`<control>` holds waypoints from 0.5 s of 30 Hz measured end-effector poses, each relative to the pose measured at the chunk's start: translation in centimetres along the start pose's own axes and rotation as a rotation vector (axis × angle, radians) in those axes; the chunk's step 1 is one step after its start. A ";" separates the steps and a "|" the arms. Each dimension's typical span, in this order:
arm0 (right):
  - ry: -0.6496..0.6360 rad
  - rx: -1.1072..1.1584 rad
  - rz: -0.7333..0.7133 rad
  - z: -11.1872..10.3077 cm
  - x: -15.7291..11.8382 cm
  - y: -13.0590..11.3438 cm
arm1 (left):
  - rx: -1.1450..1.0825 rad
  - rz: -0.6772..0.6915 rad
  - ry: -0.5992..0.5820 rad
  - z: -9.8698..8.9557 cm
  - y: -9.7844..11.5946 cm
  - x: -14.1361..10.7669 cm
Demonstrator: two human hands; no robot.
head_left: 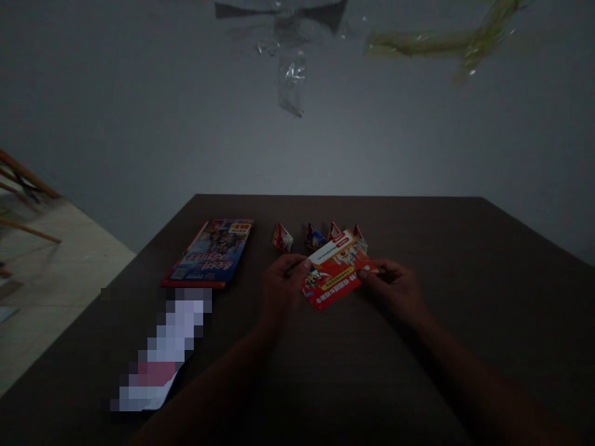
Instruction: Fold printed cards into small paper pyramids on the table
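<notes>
Both my hands hold a printed flyer (pixel 337 269), mostly red with a white band along its far edge and small cartoon figures. My left hand (pixel 286 282) pinches its left edge, thumb on top. On its right edge, my right hand (pixel 395 285) grips with thumb over the paper and fingers beneath. The sheet is tilted above the table. Just beyond it stand several small folded paper pieces: a red and white one (pixel 282 238) at the left, a blue one (pixel 315 236), and others partly hidden by the flyer.
A stack of printed flyers (pixel 209 254) lies on the dark wooden table (pixel 297 365) at the left. Nearer me is a bright, pixelated flat object (pixel 167 350), its kind unclear. The pale wall (pixel 139 124) with strips of tape rises behind the table. Wooden furniture legs (pixel 28 170) show at far left.
</notes>
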State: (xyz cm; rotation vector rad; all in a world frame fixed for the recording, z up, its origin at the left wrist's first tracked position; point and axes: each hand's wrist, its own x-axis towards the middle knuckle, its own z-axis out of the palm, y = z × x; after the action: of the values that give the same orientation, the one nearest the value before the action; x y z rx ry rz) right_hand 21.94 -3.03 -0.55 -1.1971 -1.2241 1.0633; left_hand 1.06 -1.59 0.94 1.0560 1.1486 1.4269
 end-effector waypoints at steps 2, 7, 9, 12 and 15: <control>0.050 0.070 0.039 -0.1 0.0 -0.4 | -0.004 -0.019 -0.022 0.0 -0.2 0.2; 0.109 0.144 0.036 -0.3 0.2 -0.7 | 0.069 -0.129 -0.155 0.1 0.0 0.1; 0.103 0.169 0.043 -0.4 0.3 -0.6 | 0.083 -0.167 -0.209 0.2 0.1 0.0; 0.069 0.190 0.059 -0.4 0.3 -0.5 | 0.069 -0.195 -0.225 0.5 0.2 -0.3; -0.009 0.196 0.077 -0.2 0.2 -0.4 | 0.034 -0.213 -0.194 0.6 0.2 -0.4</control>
State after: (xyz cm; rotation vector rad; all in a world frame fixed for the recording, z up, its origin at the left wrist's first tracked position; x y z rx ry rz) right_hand 22.15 -2.92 -0.08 -1.0951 -1.0610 1.2177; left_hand 1.71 -1.92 1.21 1.0380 1.1113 1.1176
